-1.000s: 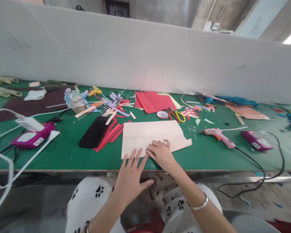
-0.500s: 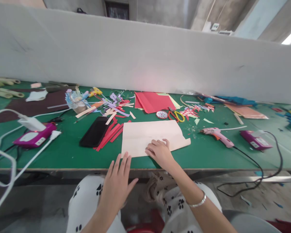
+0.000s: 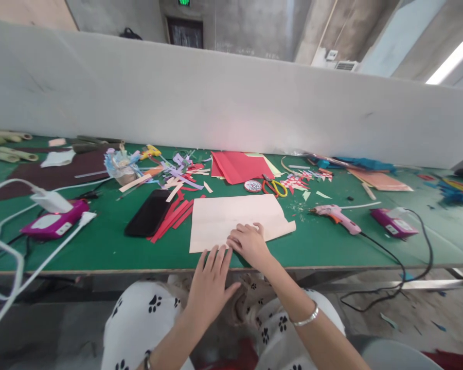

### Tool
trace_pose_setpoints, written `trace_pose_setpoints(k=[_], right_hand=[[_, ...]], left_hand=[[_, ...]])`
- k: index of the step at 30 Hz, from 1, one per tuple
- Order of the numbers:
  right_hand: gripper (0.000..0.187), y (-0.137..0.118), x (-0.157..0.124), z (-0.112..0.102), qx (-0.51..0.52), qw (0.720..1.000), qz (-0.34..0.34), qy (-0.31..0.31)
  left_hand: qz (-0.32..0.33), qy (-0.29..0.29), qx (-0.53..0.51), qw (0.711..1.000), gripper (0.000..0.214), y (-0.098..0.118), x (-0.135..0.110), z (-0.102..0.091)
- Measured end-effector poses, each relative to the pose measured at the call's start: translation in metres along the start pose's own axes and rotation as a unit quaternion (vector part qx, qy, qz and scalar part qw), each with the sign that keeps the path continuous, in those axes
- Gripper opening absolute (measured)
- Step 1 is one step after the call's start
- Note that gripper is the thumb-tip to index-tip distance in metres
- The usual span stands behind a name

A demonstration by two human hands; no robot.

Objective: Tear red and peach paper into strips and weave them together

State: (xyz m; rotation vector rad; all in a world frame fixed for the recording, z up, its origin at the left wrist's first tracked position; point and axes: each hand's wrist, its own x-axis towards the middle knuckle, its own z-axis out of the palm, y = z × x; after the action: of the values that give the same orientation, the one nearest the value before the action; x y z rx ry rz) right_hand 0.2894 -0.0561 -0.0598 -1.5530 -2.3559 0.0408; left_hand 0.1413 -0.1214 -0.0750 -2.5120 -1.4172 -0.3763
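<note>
A pale peach sheet of paper [image 3: 231, 213] lies on the table in front of me, its front edge folded or rolled up at the right end. My right hand [image 3: 250, 246] rests on that front edge, its fingers bent and closed on the paper. Just left of it is my left hand [image 3: 211, 280], palm down with fingers stretched out and thumb apart. Its fingertips reach the paper's near edge and lie close to the right hand's fingers. Nothing is held in the left hand.
Left of the sheet are red paper strips [image 3: 173, 218] and a black phone [image 3: 148, 213]. Behind lie red paper [image 3: 243, 167], scissors [image 3: 274, 187] and a round patterned tin [image 3: 252, 186]. A pink glue gun [image 3: 337, 216] lies to the right, its cord running to a purple power strip [image 3: 393, 223].
My left hand has moved right along the table edge, towards the right hand. The right hand stays on the paper's front edge. The camera view has shifted slightly.
</note>
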Motion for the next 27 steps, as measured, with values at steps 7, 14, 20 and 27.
trace_pose_setpoints(k=[7, 14, 20, 27], right_hand=[[0.020, 0.000, -0.001, -0.001, 0.018, 1.000, 0.014, 0.002], [0.021, 0.002, -0.001, -0.002, 0.033, 0.999, 0.010, 0.001], [0.020, 0.001, -0.001, 0.000, 0.037, 0.999, 0.015, 0.005], [0.021, 0.022, -0.009, -0.009, 0.056, 0.998, 0.034, 0.016]], left_hand=[[-0.084, -0.015, 0.026, 0.996, 0.054, -0.010, -0.016, -0.005], [-0.083, 0.012, 0.052, 0.995, 0.056, -0.018, -0.025, -0.002], [-0.073, -0.007, 0.057, 0.996, 0.047, -0.025, -0.028, -0.006], [-0.088, -0.042, 0.100, 0.990, 0.054, -0.015, -0.028, -0.004]])
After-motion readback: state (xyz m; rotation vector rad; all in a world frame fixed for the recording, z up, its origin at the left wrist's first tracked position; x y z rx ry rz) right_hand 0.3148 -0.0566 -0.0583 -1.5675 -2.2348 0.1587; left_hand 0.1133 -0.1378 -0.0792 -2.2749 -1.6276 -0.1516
